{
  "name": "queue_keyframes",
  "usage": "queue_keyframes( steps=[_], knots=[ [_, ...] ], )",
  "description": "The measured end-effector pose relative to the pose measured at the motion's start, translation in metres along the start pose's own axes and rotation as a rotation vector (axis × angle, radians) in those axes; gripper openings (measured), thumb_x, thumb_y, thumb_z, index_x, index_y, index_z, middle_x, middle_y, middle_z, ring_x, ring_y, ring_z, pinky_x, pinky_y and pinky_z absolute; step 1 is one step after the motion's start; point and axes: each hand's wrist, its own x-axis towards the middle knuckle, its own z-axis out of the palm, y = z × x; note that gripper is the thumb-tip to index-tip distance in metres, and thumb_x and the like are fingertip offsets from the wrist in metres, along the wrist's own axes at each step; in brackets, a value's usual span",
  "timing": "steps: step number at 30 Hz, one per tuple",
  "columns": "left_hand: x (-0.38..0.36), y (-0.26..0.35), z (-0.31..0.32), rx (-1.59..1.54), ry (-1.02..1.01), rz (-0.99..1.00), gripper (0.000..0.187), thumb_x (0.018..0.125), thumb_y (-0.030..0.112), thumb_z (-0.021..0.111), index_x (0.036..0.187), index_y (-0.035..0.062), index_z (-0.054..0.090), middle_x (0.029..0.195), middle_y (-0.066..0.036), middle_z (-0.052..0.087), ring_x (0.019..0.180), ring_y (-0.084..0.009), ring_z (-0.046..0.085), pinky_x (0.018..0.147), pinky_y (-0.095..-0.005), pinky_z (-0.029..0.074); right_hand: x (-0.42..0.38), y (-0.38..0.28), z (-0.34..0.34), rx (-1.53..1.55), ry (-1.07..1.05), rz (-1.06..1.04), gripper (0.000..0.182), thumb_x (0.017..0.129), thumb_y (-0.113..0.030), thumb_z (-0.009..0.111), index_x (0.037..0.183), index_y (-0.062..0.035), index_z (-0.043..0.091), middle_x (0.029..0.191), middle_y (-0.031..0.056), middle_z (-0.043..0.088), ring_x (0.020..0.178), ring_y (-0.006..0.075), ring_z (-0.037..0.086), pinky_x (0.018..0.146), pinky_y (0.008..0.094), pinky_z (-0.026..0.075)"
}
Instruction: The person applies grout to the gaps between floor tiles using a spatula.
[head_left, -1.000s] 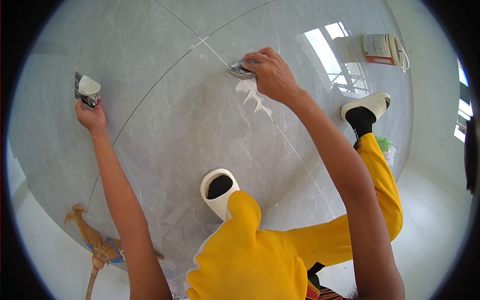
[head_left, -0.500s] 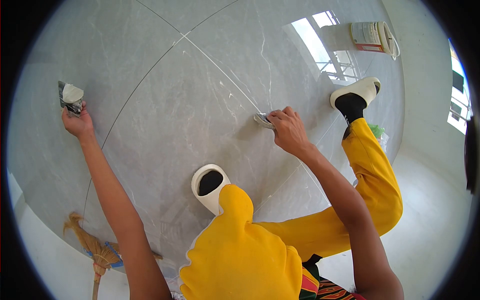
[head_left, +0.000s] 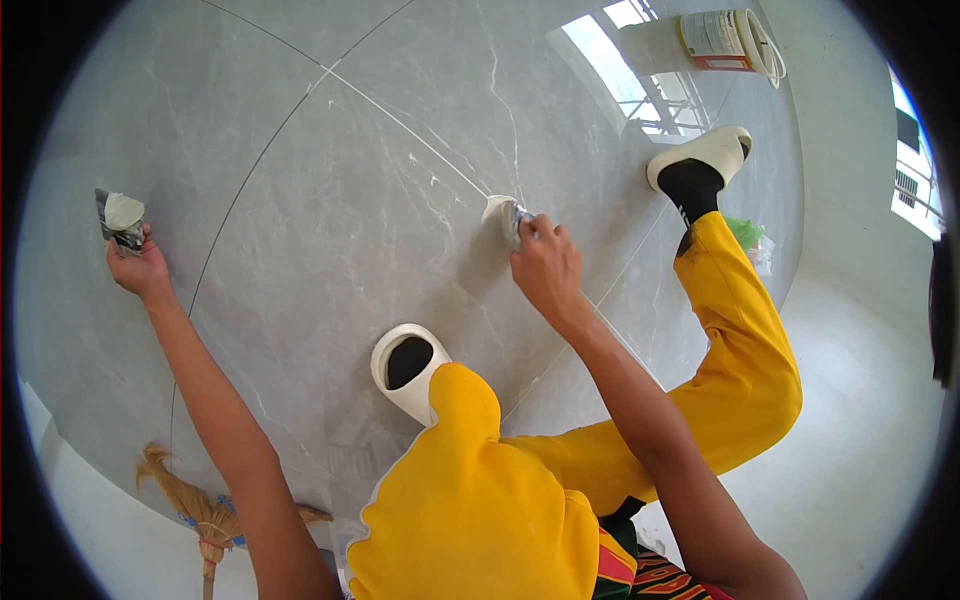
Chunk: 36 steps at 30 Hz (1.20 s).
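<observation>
My left hand [head_left: 140, 268] is wrapped round a dark flat plate [head_left: 122, 238] that carries a lump of white paste [head_left: 123, 211], held out at the far left. In my right hand [head_left: 548, 262] a small putty knife [head_left: 512, 224] is pinched, its blade against the grey tiled floor [head_left: 330, 230]. White paste [head_left: 495, 207] lies at the blade's left side, at the lower end of a white-filled joint [head_left: 410, 130]. That joint runs up to a crossing where thin dark joints meet it.
A bucket [head_left: 715, 40] lies on its side at the upper right. A straw broom [head_left: 205, 515] is at the lower left. My slippered feet [head_left: 408, 362] flank the work area. A green and clear plastic bag [head_left: 748, 240] lies beyond my right leg.
My right hand has turned, and the knife now stands more upright, with white paste showing beside it. The view has shifted slightly, moving the floor and objects left and up.
</observation>
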Motion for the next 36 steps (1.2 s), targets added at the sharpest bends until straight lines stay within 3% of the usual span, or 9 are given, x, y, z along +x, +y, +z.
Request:
queue_keyframes(
  steps=[3,6,10,15,18,24,30,31,36],
  knots=[
    [0.004,0.0,0.001,-0.005,0.013,0.008,0.031,0.093,0.02,0.038,0.111,-0.002,0.053,0.106,-0.015,0.06,0.087,-0.0283,0.06,0.07,-0.0398,0.052,-0.028,0.0,0.015,-0.03,-0.082,-0.067,0.028,0.072,-0.003,0.057,0.098,0.0062,0.062,0.093,0.0118,0.056,0.075,0.029,0.057,0.055,0.0395,0.052],
    [0.012,-0.004,-0.013,-0.002,-0.013,0.004,0.032,0.093,0.019,0.038,0.111,-0.003,0.053,0.105,-0.016,0.06,0.086,-0.028,0.06,0.07,-0.0394,0.052,-0.021,0.022,0.001,-0.017,0.077,0.092,0.028,0.073,-0.003,0.057,0.099,0.0049,0.063,0.093,0.01,0.057,0.075,0.0283,0.057,0.056,0.0384,0.051],
    [0.011,-0.002,-0.008,-0.01,-0.02,0.012,0.033,0.093,0.018,0.037,0.112,-0.0037,0.053,0.105,-0.016,0.06,0.084,-0.027,0.06,0.071,-0.0389,0.051,-0.059,0.02,0.01,0.033,-0.15,-0.025,0.028,0.071,-0.01,0.06,0.097,0.0002,0.065,0.094,0.0102,0.058,0.074,0.0284,0.057,0.059,0.0387,0.051],
    [0.01,-0.003,-0.012,-0.019,-0.008,0.005,0.032,0.093,0.018,0.037,0.111,-0.0033,0.053,0.104,-0.015,0.06,0.084,-0.0273,0.06,0.071,-0.0392,0.051,-0.07,0.057,0.009,0.262,-0.096,0.686,0.024,0.082,-0.021,0.055,0.083,0.0025,0.061,0.09,0.0192,0.061,0.081,0.0402,0.059,0.072,0.0486,0.045],
    [0.011,-0.002,-0.01,-0.013,-0.032,0.01,0.033,0.093,0.019,0.037,0.11,-0.0032,0.053,0.103,-0.015,0.06,0.085,-0.0277,0.06,0.07,-0.0389,0.051,-0.054,0.052,0.023,0.33,-0.061,0.852,0.027,0.083,-0.022,0.053,0.084,0.0045,0.056,0.091,0.0238,0.06,0.083,0.0427,0.058,0.073,0.0502,0.044],
    [-0.003,0.001,0.01,-0.006,0.019,0.046,0.032,0.092,0.019,0.037,0.11,-0.0019,0.054,0.104,-0.015,0.06,0.087,-0.0272,0.059,0.069,-0.0387,0.05,0.019,-0.002,0.031,0.441,0.027,0.75,0.029,0.085,-0.023,0.05,0.091,0.0053,0.05,0.092,0.0275,0.058,0.086,0.0444,0.058,0.077,0.0518,0.043],
    [-0.006,0.001,0.013,-0.044,0.041,0.041,0.032,0.091,0.021,0.039,0.109,-0.0009,0.054,0.105,-0.014,0.06,0.087,-0.0266,0.06,0.068,-0.0378,0.049,0.166,-0.117,0.002,0.691,0.077,0.554,0.03,0.084,-0.018,0.05,0.099,0.008,0.049,0.1,0.027,0.058,0.093,0.043,0.059,0.08,0.0486,0.046],
    [-0.007,0.0,0.013,-0.057,0.048,0.038,0.032,0.091,0.021,0.039,0.109,-0.0007,0.054,0.105,-0.014,0.06,0.087,-0.0265,0.06,0.068,-0.0378,0.049,0.187,-0.133,-0.014,0.65,0.034,0.429,0.027,0.083,-0.015,0.052,0.096,0.0086,0.054,0.103,0.0272,0.058,0.096,0.04,0.06,0.079,0.0464,0.048],
    [-0.013,0.005,0.025,-0.094,0.061,0.029,0.031,0.091,0.021,0.04,0.11,0.0004,0.054,0.106,-0.013,0.06,0.089,-0.0263,0.06,0.068,-0.038,0.049,0.262,-0.157,-0.039,1.255,-0.065,0.443,0.023,0.083,-0.015,0.053,0.08,0.0074,0.06,0.083,0.0218,0.063,0.077,0.0308,0.065,0.066,0.0418,0.05]
  ],
)
